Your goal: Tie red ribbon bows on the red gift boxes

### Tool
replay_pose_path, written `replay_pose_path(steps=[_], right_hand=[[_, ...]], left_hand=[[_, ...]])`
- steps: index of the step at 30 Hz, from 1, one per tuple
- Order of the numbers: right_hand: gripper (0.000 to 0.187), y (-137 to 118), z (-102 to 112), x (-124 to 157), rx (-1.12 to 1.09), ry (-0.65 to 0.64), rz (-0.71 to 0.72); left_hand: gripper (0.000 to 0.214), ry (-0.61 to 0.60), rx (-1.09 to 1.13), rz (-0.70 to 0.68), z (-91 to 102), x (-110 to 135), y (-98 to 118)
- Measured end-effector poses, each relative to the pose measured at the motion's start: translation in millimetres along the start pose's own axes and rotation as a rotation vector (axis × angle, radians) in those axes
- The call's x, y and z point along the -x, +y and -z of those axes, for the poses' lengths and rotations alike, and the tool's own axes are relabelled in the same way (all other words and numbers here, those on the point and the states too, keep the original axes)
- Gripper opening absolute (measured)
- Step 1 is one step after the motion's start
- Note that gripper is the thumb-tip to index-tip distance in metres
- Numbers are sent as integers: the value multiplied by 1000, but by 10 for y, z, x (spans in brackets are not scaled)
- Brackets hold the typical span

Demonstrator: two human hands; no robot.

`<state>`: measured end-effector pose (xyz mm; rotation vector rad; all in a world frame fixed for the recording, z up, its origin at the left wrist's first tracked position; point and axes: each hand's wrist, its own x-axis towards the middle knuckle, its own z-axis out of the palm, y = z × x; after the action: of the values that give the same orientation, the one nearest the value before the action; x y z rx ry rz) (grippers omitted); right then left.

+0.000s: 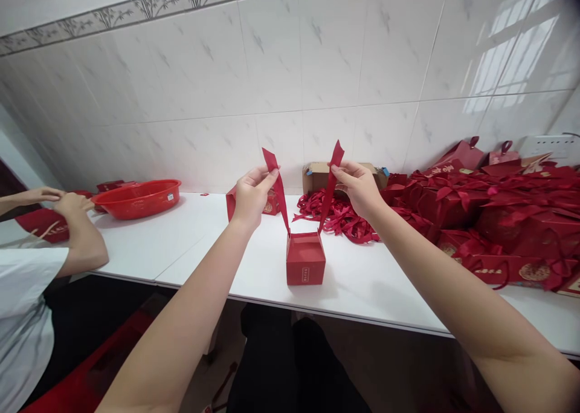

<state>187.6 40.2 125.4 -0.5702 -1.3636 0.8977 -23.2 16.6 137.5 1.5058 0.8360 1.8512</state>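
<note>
A small red gift box (306, 269) with a gold mark on its front stands upright near the table's front edge. A red ribbon (281, 198) rises from both sides of its top in two straight lengths. My left hand (254, 196) pinches the left length near its upper end. The right length is pinched the same way by my right hand (357, 186). Both hands are above the box, apart from each other, and the ribbon tips stick up past the fingers. Behind the box lies a heap of loose red ribbons (347, 222).
At right is a large pile of finished-looking red boxes and bags (489, 213). A cardboard box (312, 180) stands by the wall, with another red box (272, 203) behind my left hand. At left, a co-worker handles a red box (49, 225) beside a red plastic basin (140, 200).
</note>
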Motion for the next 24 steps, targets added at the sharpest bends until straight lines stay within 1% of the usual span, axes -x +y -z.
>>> replay_pose_path(steps=[2, 7, 11, 15, 17, 19, 22, 24], right_hand=[[27, -4, -1, 3, -14, -7, 2], [25, -3, -12, 14, 5, -38, 2], [25, -30, -35, 18, 48, -17, -4], [24, -60, -84, 1, -37, -39, -23], [26, -62, -125, -15, -84, -61, -53], [27, -55, -178, -25, -48, -72, -74], [23, -40, -259, -15, 79, -117, -34], [18, -26, -296, 12, 99, -185, -1]], left_hand=[[23, -22, 13, 14, -3, -5, 18], [26, -32, 18, 44, 1, -11, 65], [28, -34, 37, 56, 7, -10, 90], [29, -72, 35, 57, -15, -12, 84], [30, -103, 25, 38, -42, -7, 77], [32, -151, 16, 26, -76, 6, 80], [38, -256, -20, 66, -125, 38, 105], [40, -308, -58, 101, -146, 56, 126]])
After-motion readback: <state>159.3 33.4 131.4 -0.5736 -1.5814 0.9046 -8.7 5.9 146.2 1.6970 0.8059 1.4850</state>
